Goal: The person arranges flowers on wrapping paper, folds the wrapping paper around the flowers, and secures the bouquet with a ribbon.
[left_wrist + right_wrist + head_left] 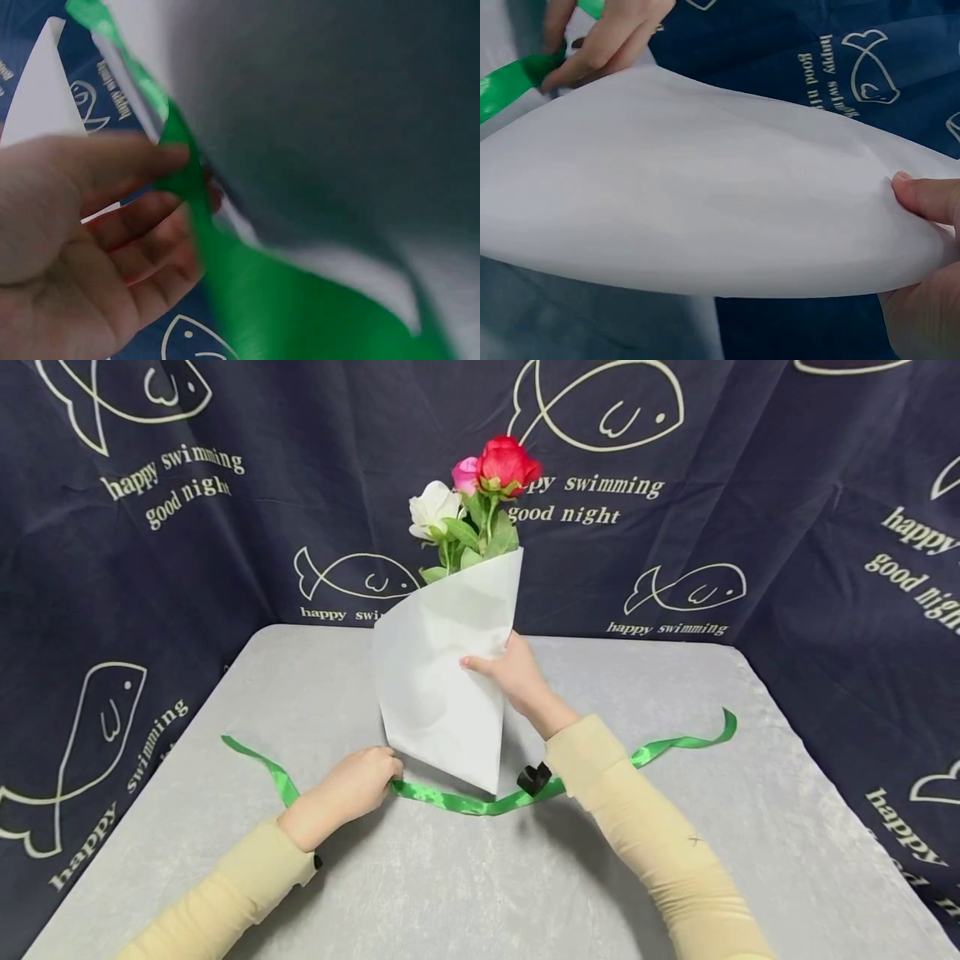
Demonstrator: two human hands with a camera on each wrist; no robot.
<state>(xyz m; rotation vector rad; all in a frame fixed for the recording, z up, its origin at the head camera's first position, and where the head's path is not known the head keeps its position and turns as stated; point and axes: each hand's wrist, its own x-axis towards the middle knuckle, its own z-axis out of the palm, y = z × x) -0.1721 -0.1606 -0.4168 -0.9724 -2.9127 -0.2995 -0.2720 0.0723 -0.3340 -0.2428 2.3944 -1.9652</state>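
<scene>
Grey cloth with a soft, patchy look covers the table (pixel 675 860) in front of you, and its far corners are round. Dark blue curtains (pixel 750 410) hang behind it and at both sides, with folds in them. They have pale line fish (pixel 596 406) and the words "happy swimming" and "good night" on them.

Your right hand (pixel 521 672) is clamped on the white paper (pixel 442 677), with your thumb on the front. That paper is smooth and a bit shiny, rolled like a cone, wide at the top and pointy at the bottom. It stands up, tilted a little, over the middle of the table. Out of the top poke a round red flower (pixel 508 467), a pink flower (pixel 466 475) and a white flower (pixel 436 510), with green leaves (pixel 501 533) under them.

Your left hand (pixel 347 789) pinches the shiny green ribbon (pixel 450 800) by the low left corner of the paper. The ribbon is long, thin and wavy, and runs across the table near the paper's tip. You can't tell if that tip touches the table. Your sleeves (pixel 622 802) are pale yellow and wrinkly.
</scene>
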